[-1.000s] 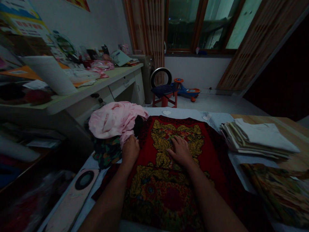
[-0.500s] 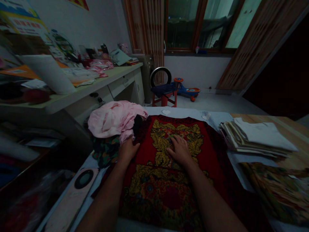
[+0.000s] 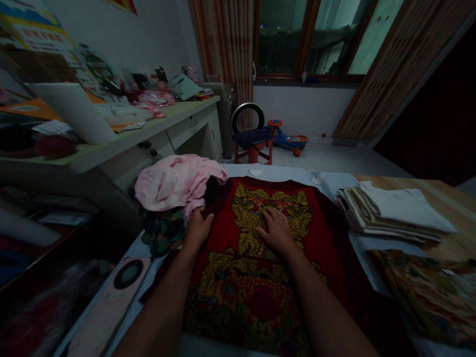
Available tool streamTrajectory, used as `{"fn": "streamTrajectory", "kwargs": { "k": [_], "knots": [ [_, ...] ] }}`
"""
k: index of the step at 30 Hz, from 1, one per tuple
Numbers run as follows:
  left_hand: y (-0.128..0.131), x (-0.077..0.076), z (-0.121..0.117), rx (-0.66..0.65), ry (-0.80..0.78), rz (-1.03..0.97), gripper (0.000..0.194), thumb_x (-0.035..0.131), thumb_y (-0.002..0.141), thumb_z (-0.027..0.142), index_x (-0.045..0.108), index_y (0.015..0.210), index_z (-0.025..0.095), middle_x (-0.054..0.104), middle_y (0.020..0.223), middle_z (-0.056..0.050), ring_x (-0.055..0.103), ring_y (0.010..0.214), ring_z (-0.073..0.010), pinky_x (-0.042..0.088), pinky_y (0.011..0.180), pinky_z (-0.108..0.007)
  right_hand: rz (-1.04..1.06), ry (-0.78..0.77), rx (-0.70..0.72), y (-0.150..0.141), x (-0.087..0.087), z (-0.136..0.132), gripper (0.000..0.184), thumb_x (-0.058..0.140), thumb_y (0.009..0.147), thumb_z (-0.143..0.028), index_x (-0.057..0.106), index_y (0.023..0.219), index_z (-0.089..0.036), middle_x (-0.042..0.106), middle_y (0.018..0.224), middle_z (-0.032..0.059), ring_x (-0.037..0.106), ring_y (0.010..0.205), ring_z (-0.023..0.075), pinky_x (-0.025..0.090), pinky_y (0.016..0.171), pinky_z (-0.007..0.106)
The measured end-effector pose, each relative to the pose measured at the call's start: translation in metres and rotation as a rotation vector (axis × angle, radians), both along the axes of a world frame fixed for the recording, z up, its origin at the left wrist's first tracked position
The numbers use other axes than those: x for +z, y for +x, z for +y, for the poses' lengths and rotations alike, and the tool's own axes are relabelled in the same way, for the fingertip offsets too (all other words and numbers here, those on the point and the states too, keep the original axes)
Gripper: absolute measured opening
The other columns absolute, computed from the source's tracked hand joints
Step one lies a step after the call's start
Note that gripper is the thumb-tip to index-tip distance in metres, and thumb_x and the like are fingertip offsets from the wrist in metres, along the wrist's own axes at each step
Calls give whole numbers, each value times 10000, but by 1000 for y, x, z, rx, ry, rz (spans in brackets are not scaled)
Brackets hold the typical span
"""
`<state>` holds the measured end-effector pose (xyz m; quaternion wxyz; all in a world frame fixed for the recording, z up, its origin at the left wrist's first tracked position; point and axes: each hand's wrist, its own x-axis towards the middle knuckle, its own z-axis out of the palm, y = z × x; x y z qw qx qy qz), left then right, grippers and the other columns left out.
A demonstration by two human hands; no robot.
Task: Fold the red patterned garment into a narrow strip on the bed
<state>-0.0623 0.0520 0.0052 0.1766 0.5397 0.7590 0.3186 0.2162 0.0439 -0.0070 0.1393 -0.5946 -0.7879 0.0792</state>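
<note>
A red sweater [image 3: 223, 223] with gold leaf patterns and dark edges lies spread out on the pale blue cloth of the table. At its left edge, my left hand [image 3: 199, 229] is closed, with the dark fabric pinched between thumb and fingers. My right hand [image 3: 275, 232] rests flat on the gold pattern near the middle, fingers spread. Just beyond my left hand sits a heaped pink garment [image 3: 174, 183], on top of a dark green patterned garment [image 3: 163, 233]. The sweater's lower part is dim, and my forearms cover some of it.
Folded clothes [image 3: 397, 213] are stacked at the right, with a folded multicoloured garment [image 3: 427, 292] nearer me. A long pale object with a dark round inset [image 3: 111, 302] lies at the left edge. Beyond are a cluttered desk [image 3: 148, 134] and a red stool [image 3: 255, 151].
My left hand's fingers have shifted slightly and curled around the sweater's dark edge. My right hand stays in almost the same place on the pattern.
</note>
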Motion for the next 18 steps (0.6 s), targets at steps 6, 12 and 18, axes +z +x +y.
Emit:
{"fn": "streamTrajectory", "kwargs": {
  "k": [6,12,18],
  "knots": [
    [0,10,-4,-143,-105,44,322,620,771,322,655,1053,170,739,974,-70,685,941,-233,515,803,-290,10,2,1,0,0,0,624,522,879,-509,468,1407,-179,403,1504,111,298,1401,284,186,1164,458],
    [-3,10,-4,-165,-210,105,239,614,774,334,689,925,164,737,851,-71,689,843,-233,499,734,-283,2,2,3,0,-1,1,624,527,875,-504,462,1411,-192,405,1501,113,304,1397,288,197,1157,470],
    [-2,4,-3,-155,-46,87,294,594,783,285,648,1050,176,726,1009,-71,672,927,-219,497,788,-279,1,8,11,1,-1,0,610,522,880,-511,465,1407,-210,400,1504,109,300,1403,281,200,1157,469]
  ]
}}
